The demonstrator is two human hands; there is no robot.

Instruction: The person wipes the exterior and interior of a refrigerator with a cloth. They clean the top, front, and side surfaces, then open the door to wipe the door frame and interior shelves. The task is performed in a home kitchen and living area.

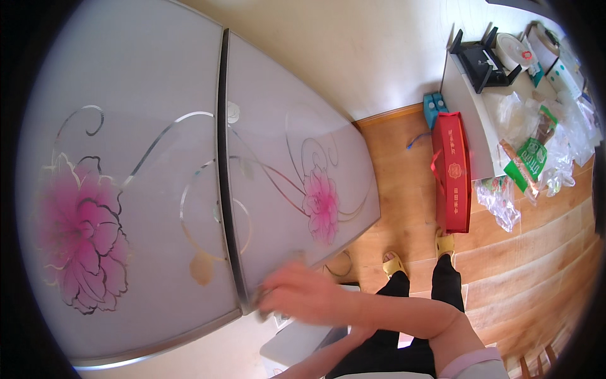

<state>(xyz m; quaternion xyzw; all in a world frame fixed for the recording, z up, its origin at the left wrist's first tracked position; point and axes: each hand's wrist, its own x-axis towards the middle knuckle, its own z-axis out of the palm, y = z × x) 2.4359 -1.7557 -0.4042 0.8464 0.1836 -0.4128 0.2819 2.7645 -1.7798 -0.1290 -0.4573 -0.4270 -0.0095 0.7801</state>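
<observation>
My right hand [303, 293] is blurred and reaches across to the lower front corner of a refrigerator's smaller door [270, 199]. Its fingers are closed on a grey-brown thing [261, 301], perhaps a cloth, that shows past both sides of the hand. Whether it touches the door is hard to tell. Beside it, across a dark gap, lies the larger refrigerator door [156, 85]. Both doors are glossy white with pink flowers and silvery scrolls. My left hand is mostly hidden behind the right forearm; only its wrist [360, 334] shows below.
A red gift box [453, 173] bearing writing stands on the wood floor [402, 189], beside blue bottles [433, 109]. A white cabinet [466, 113] holds a black router [485, 64], tape rolls and plastic bags [516, 116]. A grey-white lid [293, 343] is below my hands.
</observation>
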